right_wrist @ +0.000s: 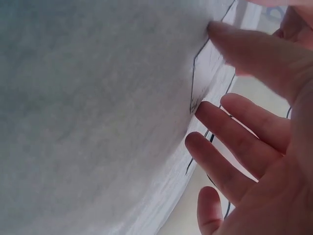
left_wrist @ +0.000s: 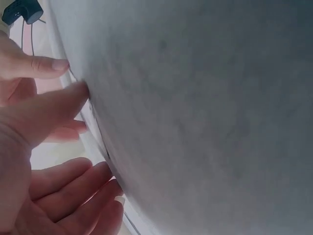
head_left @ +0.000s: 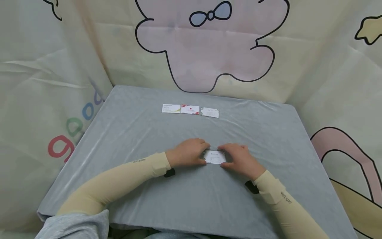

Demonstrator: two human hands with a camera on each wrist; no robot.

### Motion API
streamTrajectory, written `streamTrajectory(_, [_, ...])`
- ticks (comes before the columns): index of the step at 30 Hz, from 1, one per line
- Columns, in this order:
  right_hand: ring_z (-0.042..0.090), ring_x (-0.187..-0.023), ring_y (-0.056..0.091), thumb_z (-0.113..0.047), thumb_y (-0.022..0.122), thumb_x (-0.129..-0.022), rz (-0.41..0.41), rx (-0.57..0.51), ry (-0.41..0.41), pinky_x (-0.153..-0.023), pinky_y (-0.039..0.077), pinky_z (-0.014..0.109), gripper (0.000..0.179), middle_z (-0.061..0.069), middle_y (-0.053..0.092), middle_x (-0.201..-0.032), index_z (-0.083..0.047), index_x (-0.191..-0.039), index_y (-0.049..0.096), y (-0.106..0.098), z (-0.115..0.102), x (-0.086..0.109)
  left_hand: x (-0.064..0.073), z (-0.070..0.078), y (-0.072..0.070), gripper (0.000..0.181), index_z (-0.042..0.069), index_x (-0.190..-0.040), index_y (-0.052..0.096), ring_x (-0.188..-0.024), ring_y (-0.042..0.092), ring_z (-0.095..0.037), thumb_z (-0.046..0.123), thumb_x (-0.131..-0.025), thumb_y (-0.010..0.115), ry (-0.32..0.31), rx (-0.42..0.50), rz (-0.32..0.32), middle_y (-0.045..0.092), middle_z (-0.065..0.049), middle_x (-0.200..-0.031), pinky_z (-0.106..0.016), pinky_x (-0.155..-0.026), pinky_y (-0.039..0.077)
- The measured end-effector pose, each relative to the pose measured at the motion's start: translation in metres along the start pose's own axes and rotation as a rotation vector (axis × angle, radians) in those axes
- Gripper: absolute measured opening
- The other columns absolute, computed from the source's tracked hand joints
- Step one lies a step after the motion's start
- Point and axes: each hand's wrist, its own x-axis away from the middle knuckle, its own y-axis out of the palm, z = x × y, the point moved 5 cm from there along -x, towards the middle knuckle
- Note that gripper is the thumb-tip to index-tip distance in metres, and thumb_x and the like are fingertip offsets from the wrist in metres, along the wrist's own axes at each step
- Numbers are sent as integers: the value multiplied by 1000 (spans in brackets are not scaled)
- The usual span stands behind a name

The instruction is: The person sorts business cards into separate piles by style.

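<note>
A white business card (head_left: 214, 157) with small print and leafy corners lies flat on the grey cloth, between both hands. My left hand (head_left: 188, 152) is at its left end, thumb by the near edge and fingertips by the far edge. At the right end, my right hand (head_left: 241, 159) frames the card in the same way. In the right wrist view, the thumb (right_wrist: 244, 51) reaches the card's near edge and a fingertip meets its far corner, the other fingers spread loosely. The left wrist view shows the card (left_wrist: 98, 125) only edge-on, partly behind the thumb.
Farther back, three cards lie in a row: one with a yellow-green curve (head_left: 171, 109), one with red flowers (head_left: 190, 109) and one with leafy corners (head_left: 210, 112). Grey cloth covers the table (head_left: 143, 199). Printed curtains (head_left: 328, 83) enclose its back and sides.
</note>
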Motion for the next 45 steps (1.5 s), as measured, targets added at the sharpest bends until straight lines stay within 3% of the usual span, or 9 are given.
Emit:
streamTrajectory(7, [34, -133, 65, -16, 91, -86, 21, -1, 5, -102, 37, 62, 56, 9, 73, -138, -10, -138, 70, 4, 6, -3, -2, 0, 2, 50, 8, -137, 70, -96, 67, -15, 35, -96, 82, 16, 8, 37, 74, -2, -114, -34, -88, 59])
streamTrajectory(13, [34, -133, 65, -16, 90, -88, 21, -7, 5, -100, 38, 60, 54, 9, 73, -138, -11, -137, 70, 5, 9, -6, -4, -3, 2, 43, 8, -132, 71, -87, 62, -13, 28, -95, 82, 20, 14, 64, 73, 0, -106, -31, -80, 56])
streamTrajectory(22, [33, -132, 66, -18, 90, -88, 24, 12, -5, -99, 35, 61, 55, 8, 73, -137, -12, -139, 70, 0, 10, -11, -6, -11, -2, 50, 7, -139, 69, -100, 66, -14, 28, -95, 79, -11, 91, 48, 75, -3, -122, -31, -90, 59])
streamTrajectory(28, [34, -130, 67, -17, 90, -88, 52, 24, -33, -98, 34, 57, 56, 9, 74, -137, -9, -140, 70, -6, 11, -19, -13, -22, -7, 50, 8, -140, 69, -100, 64, -13, 28, -95, 77, -36, 95, 48, 74, -2, -122, -31, -90, 59])
streamTrajectory(33, [37, -134, 65, -20, 88, -91, 47, 20, -14, -103, 38, 66, 58, 12, 72, -141, -9, -144, 66, -12, 18, -45, -26, -38, -19, 54, 7, -143, 66, -109, 68, -17, 30, -96, 78, -55, 32, 56, 73, -5, -130, -35, -98, 59])
streamTrajectory(38, [40, -142, 60, -21, 85, -93, 31, 19, 39, -116, 37, 74, 61, 15, 67, -148, -8, -148, 62, -20, 37, -84, -54, -68, -29, 59, 9, -148, 63, -123, 67, -19, 33, -97, 78, -83, -2, 60, 71, -6, -139, -39, -106, 57])
streamTrajectory(45, [39, -151, 50, -19, 81, -98, 39, -34, 125, -126, 36, 63, 59, 17, 59, -156, -8, -151, 57, -26, 58, -133, -91, -108, -39, 58, 9, -149, 62, -130, 65, -24, 29, -96, 75, -134, -58, 109, 70, -7, -140, -42, -111, 53])
